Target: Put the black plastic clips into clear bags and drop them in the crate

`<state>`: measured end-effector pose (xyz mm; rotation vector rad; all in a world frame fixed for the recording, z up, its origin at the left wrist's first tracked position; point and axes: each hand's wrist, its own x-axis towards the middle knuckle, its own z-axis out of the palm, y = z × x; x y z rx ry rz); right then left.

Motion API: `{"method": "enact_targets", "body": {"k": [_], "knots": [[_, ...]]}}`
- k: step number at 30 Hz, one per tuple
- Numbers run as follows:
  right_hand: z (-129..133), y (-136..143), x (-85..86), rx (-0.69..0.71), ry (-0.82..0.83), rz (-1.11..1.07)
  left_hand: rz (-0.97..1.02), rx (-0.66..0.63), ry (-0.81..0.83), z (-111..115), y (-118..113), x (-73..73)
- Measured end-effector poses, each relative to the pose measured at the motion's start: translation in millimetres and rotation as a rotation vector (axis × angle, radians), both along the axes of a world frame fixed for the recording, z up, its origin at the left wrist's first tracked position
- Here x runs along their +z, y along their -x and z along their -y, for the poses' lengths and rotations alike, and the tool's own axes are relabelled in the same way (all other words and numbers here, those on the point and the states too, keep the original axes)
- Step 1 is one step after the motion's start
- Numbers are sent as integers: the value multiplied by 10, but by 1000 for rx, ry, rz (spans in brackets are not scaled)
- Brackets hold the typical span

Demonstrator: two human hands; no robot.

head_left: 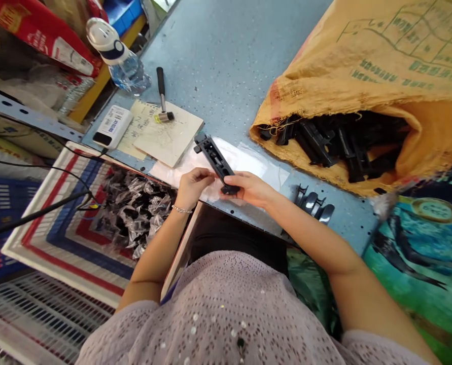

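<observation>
A long black plastic part [217,159] with an open, slotted frame tilts up over the near edge of the blue table. My right hand [248,187] grips its lower end, thumb on top. Close beside that end, to the left, my left hand [196,186] is closed in a pinch; whatever its fingertips hold is too small or hidden to make out. Beneath both hands lies a clear plastic bag [244,157] on a white sheet. Several glossy black pieces [313,203] rest by the table edge, right of my right hand.
An orange woven sack [347,76] full of black parts lies at the right. A hammer [163,96] rests on a beige board [176,129], near a white device [113,126] and a water bottle [121,61]. At the left, a basket [54,203] holds plastic-wrapped pieces.
</observation>
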<state>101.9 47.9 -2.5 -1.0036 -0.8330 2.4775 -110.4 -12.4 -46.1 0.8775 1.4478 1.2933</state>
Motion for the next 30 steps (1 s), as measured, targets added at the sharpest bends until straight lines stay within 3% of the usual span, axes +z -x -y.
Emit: {"method": "enact_targets", "body": {"k": [4,10,13,16,18,21,23,26,28,30], "knots": [[-104,17,-125,-113,-37,107,-56,145,-125,29,72,92],[-33,9,-31,-47,-1,-8,-56,29,-139,-33,-70,88],[-23,63,-44,-68,-89,64,-162,26,-181,-7,-65,97],[-52,-31,-46,-96,-316,200,-532,10,-208,54,107,123],[-62,-149,-11,-41,-608,300,-719,-22,-197,73,228,124],[-38,-272,52,195,-1042,476,-765,-70,-202,69,278,86],[-3,-271,62,292,-1148,620,-818,-92,-253,87,193,47],[36,-180,22,193,-1002,720,-990,-155,-468,200,-53,-9],[45,-113,-16,79,-678,590,-1048,-282,-619,305,-210,-39],[56,-68,-47,-28,-314,338,-1048,-301,-650,386,-295,-62]]}}
